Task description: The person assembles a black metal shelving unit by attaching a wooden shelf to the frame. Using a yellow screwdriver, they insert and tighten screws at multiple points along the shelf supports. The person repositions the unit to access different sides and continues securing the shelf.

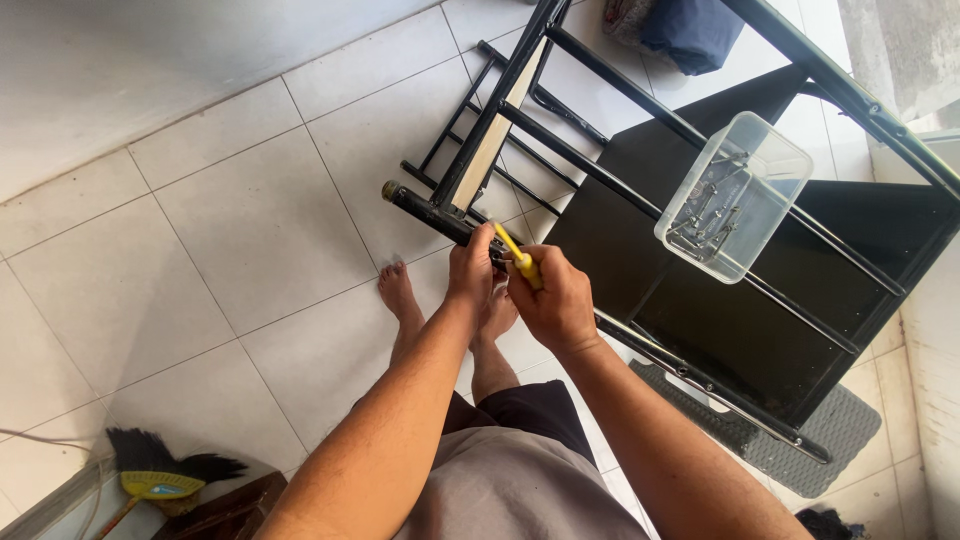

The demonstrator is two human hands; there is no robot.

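A clear plastic tub [733, 196] of screws sat on the overturned black desk [700, 300]. At its leg [430, 210], the right hand [555, 297] gripped a yellow screwdriver [517, 256]; the left hand [472, 266] clasped the leg.

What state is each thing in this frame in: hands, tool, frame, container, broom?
Left hand: closed around the black metal frame's tube.
Right hand: gripping the yellow-handled screwdriver, tip at the frame.
Black metal frame: tipped over on the tiled floor, leg end pointing left.
Clear plastic container: open, resting tilted on the frame, metal hardware inside.
Broom: lying on the floor, unused.
Grey mat: flat, partly under the frame.
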